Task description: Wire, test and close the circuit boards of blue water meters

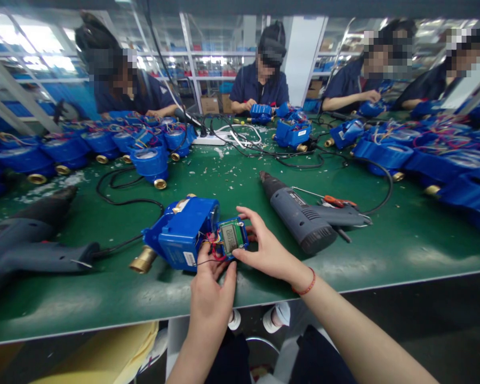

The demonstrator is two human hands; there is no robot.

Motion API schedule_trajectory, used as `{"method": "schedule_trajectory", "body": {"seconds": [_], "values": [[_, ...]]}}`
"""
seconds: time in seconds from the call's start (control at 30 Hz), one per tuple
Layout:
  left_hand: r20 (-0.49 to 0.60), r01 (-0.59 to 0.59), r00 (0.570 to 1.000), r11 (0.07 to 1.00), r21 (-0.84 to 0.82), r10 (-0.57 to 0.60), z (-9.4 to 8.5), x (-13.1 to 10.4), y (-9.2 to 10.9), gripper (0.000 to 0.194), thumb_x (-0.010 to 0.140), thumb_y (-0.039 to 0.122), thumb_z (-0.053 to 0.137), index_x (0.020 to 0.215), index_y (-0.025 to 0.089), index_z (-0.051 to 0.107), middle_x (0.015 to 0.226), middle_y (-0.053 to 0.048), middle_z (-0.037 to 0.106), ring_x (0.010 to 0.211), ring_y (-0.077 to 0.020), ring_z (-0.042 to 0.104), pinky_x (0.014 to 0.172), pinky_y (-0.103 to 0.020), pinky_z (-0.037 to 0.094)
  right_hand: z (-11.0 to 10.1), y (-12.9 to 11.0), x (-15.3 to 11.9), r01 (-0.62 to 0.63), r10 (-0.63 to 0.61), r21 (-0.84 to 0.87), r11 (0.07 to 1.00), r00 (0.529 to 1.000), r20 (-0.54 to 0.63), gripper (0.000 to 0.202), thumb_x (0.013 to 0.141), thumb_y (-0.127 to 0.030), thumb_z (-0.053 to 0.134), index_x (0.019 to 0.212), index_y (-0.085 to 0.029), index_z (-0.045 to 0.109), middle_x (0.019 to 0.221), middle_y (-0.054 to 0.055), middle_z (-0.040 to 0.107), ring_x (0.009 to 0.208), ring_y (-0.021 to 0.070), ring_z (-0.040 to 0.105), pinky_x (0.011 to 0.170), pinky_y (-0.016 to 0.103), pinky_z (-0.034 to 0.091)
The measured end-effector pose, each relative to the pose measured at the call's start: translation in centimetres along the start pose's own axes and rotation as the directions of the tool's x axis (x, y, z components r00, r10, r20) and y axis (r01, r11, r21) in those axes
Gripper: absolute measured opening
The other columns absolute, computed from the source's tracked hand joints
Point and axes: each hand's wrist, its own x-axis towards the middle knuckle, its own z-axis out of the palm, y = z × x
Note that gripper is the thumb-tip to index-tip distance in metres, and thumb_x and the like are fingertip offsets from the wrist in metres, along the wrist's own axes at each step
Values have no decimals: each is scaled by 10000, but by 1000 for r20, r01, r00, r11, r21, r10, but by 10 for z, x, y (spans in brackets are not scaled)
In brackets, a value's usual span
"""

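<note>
A blue water meter with a brass fitting lies on its side on the green table near the front edge. Beside its open end is a small display module, a green circuit board with a grey LCD in a blue frame, joined to the meter by red, yellow and black wires. My right hand grips this module by its right side, thumb at the lower edge and fingers at the far edge. Close against the meter, my left hand has its fingers around the wires just below the board; its fingertips are partly hidden.
Grey heat guns lie to the right and left, their cables trailing across the table. An orange-handled screwdriver rests behind the right one. Rows of blue meters line both sides. A white power strip and several co-workers are opposite.
</note>
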Motion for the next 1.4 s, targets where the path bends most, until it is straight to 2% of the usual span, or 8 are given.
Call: {"method": "schedule_trajectory", "body": {"seconds": [0.17,0.37,0.6,0.83,1.03,1.2,1.4], "values": [[23,4,1000,999,49,-5,-2,1,-5,638,773,311,634,1352,148,423,1118,-155,687,960,-258,700,913,-428,548,0,0,0,82,-84,-95,992,996,-13,663,753,-142,657,1347,-212,370,1361,88,433,1189,203,491,997,356,449],[14,-67,998,992,109,66,-7,2,-8,516,825,309,616,1317,201,503,1228,-126,657,1076,-263,656,968,-443,514,-2,-10,-4,188,-191,-275,943,981,14,671,740,-114,684,1335,-221,391,1335,75,452,1274,208,413,1111,374,342],[-7,-49,999,985,168,51,-7,1,-5,469,812,288,616,1266,189,553,1176,-120,683,1046,-277,665,980,-475,491,2,-24,-7,185,-181,-437,880,982,51,653,758,-50,606,1354,-215,397,1326,82,451,1248,230,430,1090,412,374],[23,16,1000,994,105,-19,-8,3,-3,490,787,288,643,1257,198,541,1032,-86,729,921,-250,704,883,-408,549,6,-25,-6,190,-172,-463,866,982,80,710,774,-6,579,1407,-222,339,1303,83,417,1209,195,445,1070,343,398],[8,34,999,996,87,-35,-5,1,-3,537,778,324,624,1274,166,494,1058,-125,715,922,-271,704,886,-451,544,2,-30,-6,206,-180,-407,890,978,103,716,775,35,542,1418,-197,328,1353,79,395,1284,153,385,1140,271,294],[0,41,999,995,93,-41,-6,0,-2,515,772,328,607,1245,161,494,1034,-131,719,898,-279,711,860,-458,552,3,-30,-6,190,-139,-439,878,979,146,738,782,45,514,1441,-217,310,1401,93,337,1333,174,342,1153,305,282],[20,14,1000,995,94,-16,-7,0,2,484,761,341,605,1201,174,492,985,-110,733,840,-249,724,767,-387,588,5,-30,-8,181,-123,-450,875,980,156,774,785,57,496,1462,-249,278,1425,100,309,1362,182,314,1157,337,280]]}}
